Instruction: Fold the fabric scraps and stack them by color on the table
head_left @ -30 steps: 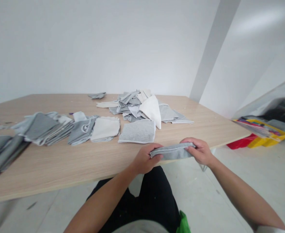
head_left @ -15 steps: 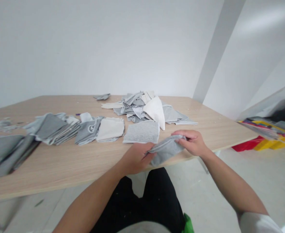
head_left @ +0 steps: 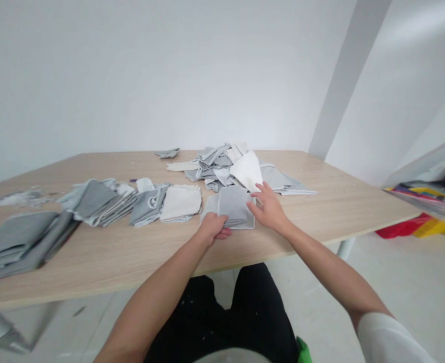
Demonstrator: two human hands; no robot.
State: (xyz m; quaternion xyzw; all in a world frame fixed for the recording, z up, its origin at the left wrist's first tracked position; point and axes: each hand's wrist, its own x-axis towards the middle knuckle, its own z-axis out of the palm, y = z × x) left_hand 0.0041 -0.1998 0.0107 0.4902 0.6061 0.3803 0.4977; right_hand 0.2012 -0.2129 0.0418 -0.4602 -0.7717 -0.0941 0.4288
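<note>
A folded grey cloth (head_left: 233, 201) lies on top of a slightly larger, lighter grey folded cloth (head_left: 209, 204) near the table's front edge. My left hand (head_left: 212, 228) pinches the near left corner of the upper cloth, thumb on top and fingers below. On the other side, my right hand (head_left: 268, 206) is open, its spread fingertips at the cloth's right edge. Just left of these is a stack of cream folded cloths (head_left: 180, 202). Behind them rises a loose heap of grey and white fabric pieces (head_left: 222, 164).
Further left on the wooden table (head_left: 131, 257) are a grey stack with a white print (head_left: 150, 204), a fanned pile of folded grey cloths (head_left: 97, 201) and darker folded fabric (head_left: 21, 237). White scraps (head_left: 18, 197) lie behind. Yellow and red bins (head_left: 427, 228) stand right, beyond the table.
The grey cloth, held in both hands above the table edge before, now lies on the lighter folded cloth. Both hands moved forward with it, and my right hand has let go and spread its fingers.
</note>
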